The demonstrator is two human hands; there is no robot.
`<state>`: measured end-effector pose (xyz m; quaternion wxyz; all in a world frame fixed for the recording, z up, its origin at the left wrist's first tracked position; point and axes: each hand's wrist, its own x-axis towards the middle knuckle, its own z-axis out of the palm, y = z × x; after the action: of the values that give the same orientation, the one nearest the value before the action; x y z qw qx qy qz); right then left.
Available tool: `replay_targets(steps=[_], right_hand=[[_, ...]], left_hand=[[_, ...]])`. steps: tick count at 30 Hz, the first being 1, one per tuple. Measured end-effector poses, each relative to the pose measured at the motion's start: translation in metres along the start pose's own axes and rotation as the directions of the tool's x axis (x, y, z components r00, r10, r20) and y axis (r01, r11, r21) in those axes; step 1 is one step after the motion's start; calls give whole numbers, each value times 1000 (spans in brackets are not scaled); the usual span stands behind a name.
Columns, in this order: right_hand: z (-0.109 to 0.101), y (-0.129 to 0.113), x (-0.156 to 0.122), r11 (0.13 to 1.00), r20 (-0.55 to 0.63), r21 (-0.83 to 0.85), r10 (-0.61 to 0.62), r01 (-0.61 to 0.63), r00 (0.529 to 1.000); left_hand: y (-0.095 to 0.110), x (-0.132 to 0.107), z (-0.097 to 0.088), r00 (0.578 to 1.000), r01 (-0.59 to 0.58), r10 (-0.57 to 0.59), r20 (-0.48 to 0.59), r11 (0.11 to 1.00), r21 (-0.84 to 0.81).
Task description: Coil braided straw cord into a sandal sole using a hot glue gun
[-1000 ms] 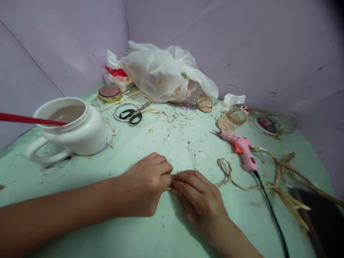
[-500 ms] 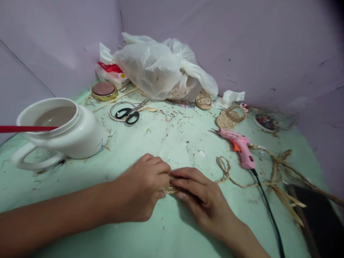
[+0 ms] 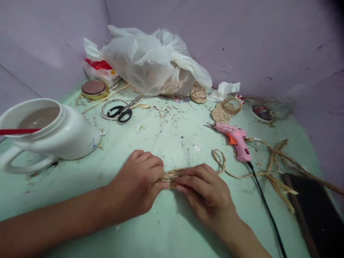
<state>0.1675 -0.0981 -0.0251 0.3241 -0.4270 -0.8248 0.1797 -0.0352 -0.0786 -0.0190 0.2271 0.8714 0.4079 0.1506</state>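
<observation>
A small woven straw piece (image 3: 172, 176) lies on the pale green table cover (image 3: 166, 139) between my two hands. My left hand (image 3: 138, 184) is curled, its fingertips pinching the left edge of the piece. My right hand (image 3: 205, 193) presses and pinches the right edge with bent fingers. A braided straw cord (image 3: 223, 163) trails from the piece toward the right. Most of the piece is hidden under my fingers.
A pink glue gun (image 3: 235, 140) with a black cable (image 3: 264, 208) lies to the right. Scissors (image 3: 120, 111), a white jug (image 3: 51, 130) with a red stick, a plastic bag (image 3: 150, 61), a round tin (image 3: 94, 89), woven straw coils (image 3: 223, 111) and loose straw (image 3: 279, 168) surround the hands.
My hands have drawn slightly apart, so more of the woven piece shows between them. The view has shifted, so everything sits further left in the picture.
</observation>
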Motion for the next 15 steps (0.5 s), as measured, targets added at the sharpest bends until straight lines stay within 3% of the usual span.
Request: replay_targets(steps=[4,11,15], right_hand=[[8,4,-2,999,75,24,36,-38,997],[12,-6,1,984,204,-74,171,-159,964],[3,-4,4,979,270,65,171,-195,948]], left_hand=[[7,0,4,1000,29,-29,-2,997,78],[22,2,6,994,90,-101,42,973,213],[14,3,1,997,29,-39,66,990,140]])
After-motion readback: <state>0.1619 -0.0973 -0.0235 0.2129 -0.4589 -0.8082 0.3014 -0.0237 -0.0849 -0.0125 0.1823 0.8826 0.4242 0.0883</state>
